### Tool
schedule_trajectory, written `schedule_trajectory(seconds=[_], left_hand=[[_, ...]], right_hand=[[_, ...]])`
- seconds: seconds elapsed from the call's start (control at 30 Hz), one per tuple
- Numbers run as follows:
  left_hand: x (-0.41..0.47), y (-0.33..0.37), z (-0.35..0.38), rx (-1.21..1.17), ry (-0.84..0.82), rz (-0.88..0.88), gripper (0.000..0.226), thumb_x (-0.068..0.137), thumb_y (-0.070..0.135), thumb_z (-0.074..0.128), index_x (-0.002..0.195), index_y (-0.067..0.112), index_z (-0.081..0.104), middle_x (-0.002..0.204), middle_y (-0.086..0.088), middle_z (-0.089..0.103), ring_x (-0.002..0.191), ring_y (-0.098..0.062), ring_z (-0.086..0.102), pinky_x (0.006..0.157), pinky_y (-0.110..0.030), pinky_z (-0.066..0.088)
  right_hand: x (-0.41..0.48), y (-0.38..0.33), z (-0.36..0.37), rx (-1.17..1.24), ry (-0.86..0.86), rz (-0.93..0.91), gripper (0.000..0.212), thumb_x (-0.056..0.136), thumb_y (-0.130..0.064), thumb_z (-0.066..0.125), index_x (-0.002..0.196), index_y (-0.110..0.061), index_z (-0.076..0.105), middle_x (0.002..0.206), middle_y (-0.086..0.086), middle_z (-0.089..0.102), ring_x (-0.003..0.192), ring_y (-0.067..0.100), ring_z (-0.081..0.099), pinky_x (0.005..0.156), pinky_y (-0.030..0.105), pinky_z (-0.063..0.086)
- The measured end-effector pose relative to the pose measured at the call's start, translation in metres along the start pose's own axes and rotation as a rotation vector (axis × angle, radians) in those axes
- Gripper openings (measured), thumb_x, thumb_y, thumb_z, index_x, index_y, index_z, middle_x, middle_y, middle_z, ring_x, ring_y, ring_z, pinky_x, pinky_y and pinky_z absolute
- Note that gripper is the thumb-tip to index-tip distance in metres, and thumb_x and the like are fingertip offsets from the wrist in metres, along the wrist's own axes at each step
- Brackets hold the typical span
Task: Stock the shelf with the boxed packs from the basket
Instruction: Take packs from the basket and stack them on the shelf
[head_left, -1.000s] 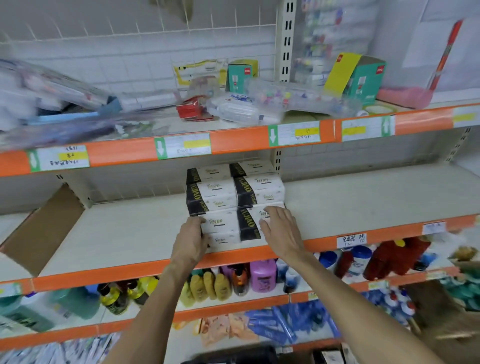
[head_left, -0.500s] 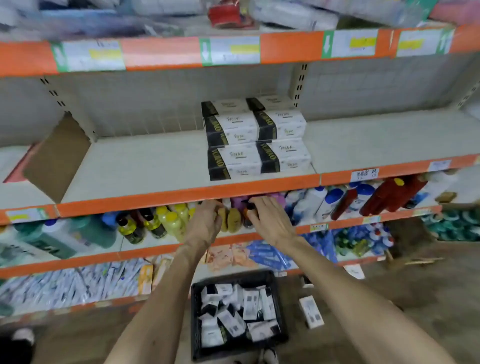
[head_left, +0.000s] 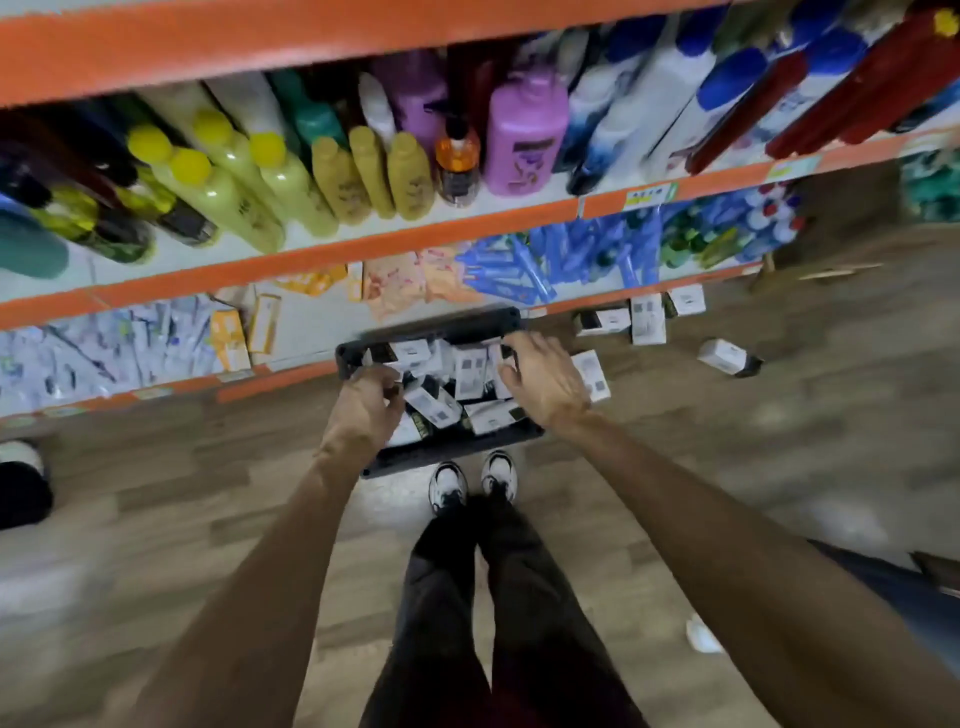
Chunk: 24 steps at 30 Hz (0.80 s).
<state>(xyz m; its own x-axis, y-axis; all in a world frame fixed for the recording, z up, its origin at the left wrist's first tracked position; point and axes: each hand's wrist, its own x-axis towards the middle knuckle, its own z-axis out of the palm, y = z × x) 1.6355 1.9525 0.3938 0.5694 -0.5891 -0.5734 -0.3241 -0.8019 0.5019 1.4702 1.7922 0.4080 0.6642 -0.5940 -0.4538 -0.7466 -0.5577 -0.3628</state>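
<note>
Wooden floor below stocked shelves (head_left: 332, 254) holds a black basket (head_left: 431, 325) of boxed packs (head_left: 470, 364); left hand (head_left: 366, 410), fingers loosely curled, and spread right hand (head_left: 543, 379) hover over them, grasping nothing visible

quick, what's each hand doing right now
Left hand: over the basket, fingers curled among the packs; a grip cannot be told.
Right hand: open, fingers spread over the packs, holding nothing.
</note>
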Motion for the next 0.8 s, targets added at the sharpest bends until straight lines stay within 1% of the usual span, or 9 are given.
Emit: schedule_trajectory(seconds=[0.1, 0.2, 0.3, 0.4, 0.5, 0.67, 0.73, 0.8], left_hand=[[0.008, -0.024, 0.036, 0.04, -0.065, -0.023, 0.036, 0.086, 0.006, 0.058, 0.122, 0.003, 0.059, 0.117, -0.017, 0.061, 0.108, -0.034, 0.058, 0.09, -0.039, 0.048], [0.015, -0.048, 0.069, 0.062, -0.103, -0.036, 0.04, 0.085, 0.007, 0.06, 0.124, 0.002, 0.057, 0.124, -0.018, 0.058, 0.113, -0.035, 0.056, 0.092, -0.039, 0.047], [0.027, -0.068, 0.096, 0.072, -0.133, -0.069, 0.044, 0.085, 0.012, 0.062, 0.127, 0.004, 0.055, 0.128, -0.019, 0.056, 0.114, -0.036, 0.055, 0.092, -0.043, 0.048], [0.046, -0.089, 0.121, 0.106, -0.131, -0.119, 0.048, 0.087, 0.014, 0.063, 0.133, 0.007, 0.051, 0.136, -0.017, 0.051, 0.119, -0.034, 0.052, 0.095, -0.038, 0.043], [0.076, -0.118, 0.153, 0.107, -0.121, -0.118, 0.047, 0.085, 0.012, 0.063, 0.13, 0.007, 0.053, 0.133, -0.016, 0.054, 0.119, -0.033, 0.051, 0.095, -0.038, 0.042], [0.137, -0.184, 0.219, 0.099, -0.168, -0.208, 0.046, 0.087, 0.017, 0.061, 0.132, 0.011, 0.052, 0.133, -0.013, 0.053, 0.114, -0.031, 0.054, 0.088, -0.035, 0.044], [0.16, -0.21, 0.247, 0.102, -0.183, -0.209, 0.047, 0.088, 0.016, 0.062, 0.133, 0.009, 0.051, 0.136, -0.013, 0.051, 0.119, -0.03, 0.051, 0.091, -0.032, 0.041], [0.182, -0.231, 0.272, 0.091, -0.208, -0.23, 0.048, 0.089, 0.017, 0.062, 0.134, 0.008, 0.049, 0.139, -0.011, 0.049, 0.124, -0.028, 0.049, 0.09, -0.028, 0.038]], right_hand=[[0.0, 0.017, 0.04, 0.05, -0.088, 0.07, 0.047, 0.096, -0.034, 0.041, 0.138, -0.012, 0.042, 0.134, 0.013, 0.049, 0.124, 0.034, 0.042, 0.1, 0.041, 0.034], [0.005, 0.025, 0.081, 0.064, -0.142, 0.112, 0.046, 0.096, -0.028, 0.05, 0.138, -0.012, 0.041, 0.136, 0.012, 0.048, 0.126, 0.033, 0.042, 0.101, 0.04, 0.035], [0.013, 0.033, 0.124, 0.088, -0.188, 0.124, 0.047, 0.093, -0.027, 0.056, 0.135, -0.009, 0.042, 0.135, 0.013, 0.051, 0.125, 0.034, 0.044, 0.101, 0.043, 0.038], [0.028, 0.046, 0.162, 0.091, -0.187, 0.124, 0.047, 0.091, -0.03, 0.06, 0.131, -0.011, 0.045, 0.132, 0.011, 0.054, 0.123, 0.032, 0.046, 0.1, 0.043, 0.041], [0.053, 0.066, 0.204, 0.102, -0.181, 0.137, 0.046, 0.09, -0.03, 0.062, 0.129, -0.011, 0.045, 0.13, 0.01, 0.054, 0.121, 0.031, 0.047, 0.1, 0.041, 0.04], [0.111, 0.113, 0.288, 0.05, -0.267, 0.166, 0.048, 0.09, -0.028, 0.063, 0.131, -0.012, 0.044, 0.132, 0.011, 0.053, 0.123, 0.032, 0.045, 0.1, 0.043, 0.039], [0.133, 0.131, 0.32, 0.033, -0.316, 0.187, 0.049, 0.09, -0.026, 0.064, 0.132, -0.012, 0.044, 0.132, 0.012, 0.052, 0.124, 0.034, 0.044, 0.099, 0.044, 0.04], [0.153, 0.146, 0.351, 0.017, -0.346, 0.2, 0.048, 0.089, -0.025, 0.065, 0.13, -0.013, 0.044, 0.13, 0.013, 0.052, 0.124, 0.035, 0.044, 0.097, 0.045, 0.04]])
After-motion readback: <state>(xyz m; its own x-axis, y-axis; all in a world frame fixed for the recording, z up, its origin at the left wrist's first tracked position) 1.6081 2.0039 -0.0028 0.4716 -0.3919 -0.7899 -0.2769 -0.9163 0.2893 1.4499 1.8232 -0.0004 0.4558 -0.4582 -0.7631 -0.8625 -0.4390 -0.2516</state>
